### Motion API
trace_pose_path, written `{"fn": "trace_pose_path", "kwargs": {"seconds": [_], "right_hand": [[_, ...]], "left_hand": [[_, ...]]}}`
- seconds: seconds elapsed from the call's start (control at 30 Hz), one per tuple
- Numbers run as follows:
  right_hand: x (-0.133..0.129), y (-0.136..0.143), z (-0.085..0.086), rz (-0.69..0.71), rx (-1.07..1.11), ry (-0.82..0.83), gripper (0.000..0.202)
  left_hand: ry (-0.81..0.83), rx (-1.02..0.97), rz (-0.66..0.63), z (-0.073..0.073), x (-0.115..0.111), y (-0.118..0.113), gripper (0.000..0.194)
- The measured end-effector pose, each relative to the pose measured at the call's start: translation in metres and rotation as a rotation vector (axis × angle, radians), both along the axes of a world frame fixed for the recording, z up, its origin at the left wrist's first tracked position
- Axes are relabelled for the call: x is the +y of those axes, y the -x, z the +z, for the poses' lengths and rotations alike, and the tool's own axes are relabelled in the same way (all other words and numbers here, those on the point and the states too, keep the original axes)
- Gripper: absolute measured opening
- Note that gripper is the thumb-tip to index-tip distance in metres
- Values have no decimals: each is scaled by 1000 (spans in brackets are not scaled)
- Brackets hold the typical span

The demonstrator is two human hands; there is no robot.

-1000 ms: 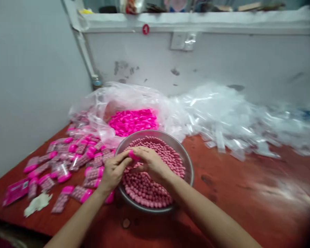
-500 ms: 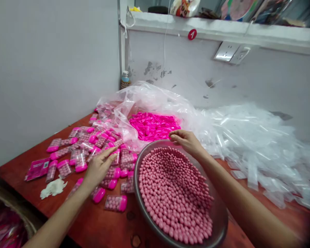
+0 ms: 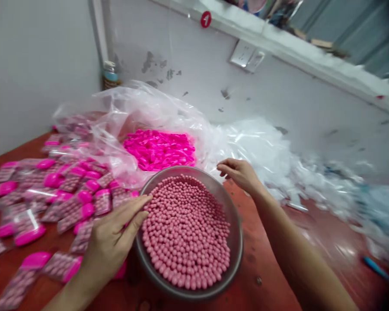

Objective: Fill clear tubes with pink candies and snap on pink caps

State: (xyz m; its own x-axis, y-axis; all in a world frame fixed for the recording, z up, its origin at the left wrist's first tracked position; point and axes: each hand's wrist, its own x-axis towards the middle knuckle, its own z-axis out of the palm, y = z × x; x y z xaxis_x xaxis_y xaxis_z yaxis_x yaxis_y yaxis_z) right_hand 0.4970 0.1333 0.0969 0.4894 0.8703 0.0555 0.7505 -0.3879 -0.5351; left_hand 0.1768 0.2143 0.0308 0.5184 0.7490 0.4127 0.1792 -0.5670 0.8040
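A grey metal bowl point(image 3: 238, 242) full of round pink beads point(image 3: 188, 229) stands on the red table. My left hand point(image 3: 116, 229) is at the bowl's left rim, its thumb and fingers apart with nothing seen between them. Beyond the bowl's right rim, my right hand point(image 3: 240, 175) hangs near the clear plastic pieces, fingers bent; whether it holds anything is hidden. Behind the bowl lies a heap of bright pink caps point(image 3: 160, 149) in a clear plastic bag point(image 3: 116, 162). Many small clear containers of beads with pink caps point(image 3: 73, 211) cover the table on the left.
Clear plastic pieces point(image 3: 253, 142) are heaped along the wall at the back right. A small bottle point(image 3: 110, 75) stands in the back corner. At the far right lies a blue object point(image 3: 376, 268). A white shelf point(image 3: 285, 45) runs above.
The view has swung to the right and tilted. My left hand has come to the bowl's left rim. My right hand has moved off the bowl's back rim, out to its right.
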Motion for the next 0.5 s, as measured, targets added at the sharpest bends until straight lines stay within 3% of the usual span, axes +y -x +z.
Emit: {"fn": "trace_pose_path", "kwargs": {"seconds": [0.07, 0.23, 0.37, 0.5], "right_hand": [[-32, -38, -8, -226, -92, 15, 32], [-101, -111, -52, -387, -220, 206, 22], [-123, -139, -91, -373, -311, 277, 18], [-123, -150, -106, -237, -338, 225, 15]], "left_hand": [[-18, -17, -80, -3, -8, -12, 29], [-69, 27, -97, -15, -21, -29, 32], [-165, 60, -79, -20, -21, -33, 33], [-220, 88, -39, -18, -24, -37, 29]]}}
